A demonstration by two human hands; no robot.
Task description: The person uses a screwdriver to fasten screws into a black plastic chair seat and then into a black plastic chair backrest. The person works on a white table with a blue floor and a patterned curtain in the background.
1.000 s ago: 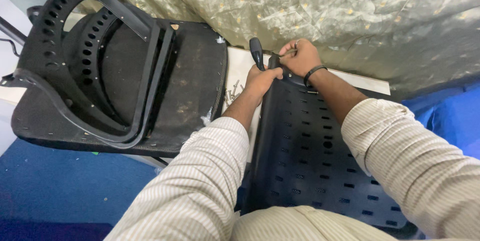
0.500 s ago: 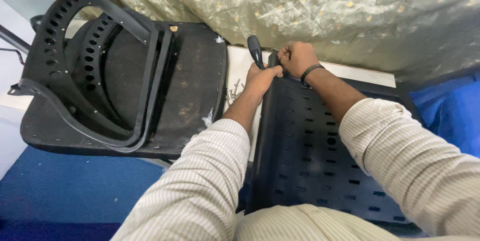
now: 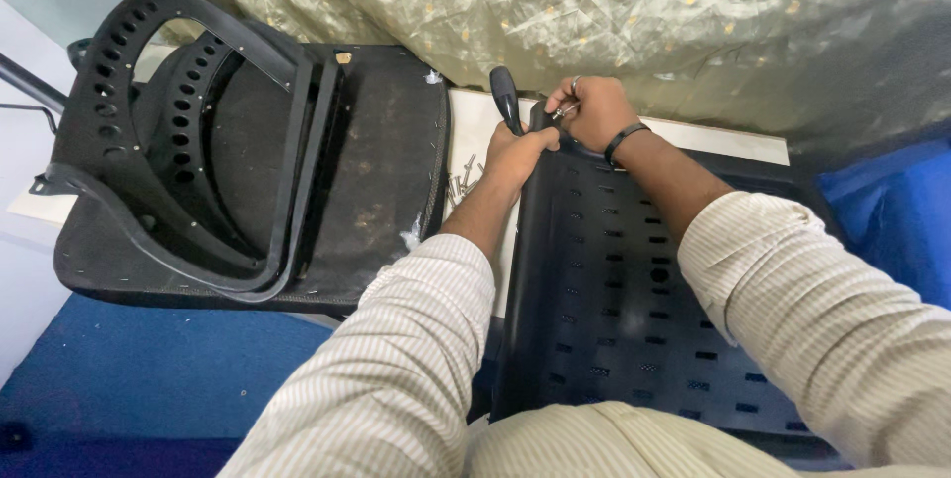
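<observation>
Your left hand [image 3: 515, 153] closes around a black tool handle [image 3: 505, 99] at the top edge of the perforated black panel [image 3: 624, 290] lying across your lap. Your right hand [image 3: 592, 111] pinches a small metal part there; what exactly, you cannot tell. Loose screws [image 3: 462, 181] lie beside the black chair seat [image 3: 376, 161] to the left.

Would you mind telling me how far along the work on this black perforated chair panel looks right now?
Done: a black seat base with perforated frames stacked on it lies aside at left. In hand: the left hand grips a black-handled tool at the top edge of the perforated panel, while the right hand steadies that edge. Left: loose screws lie on the white surface, unused.
</observation>
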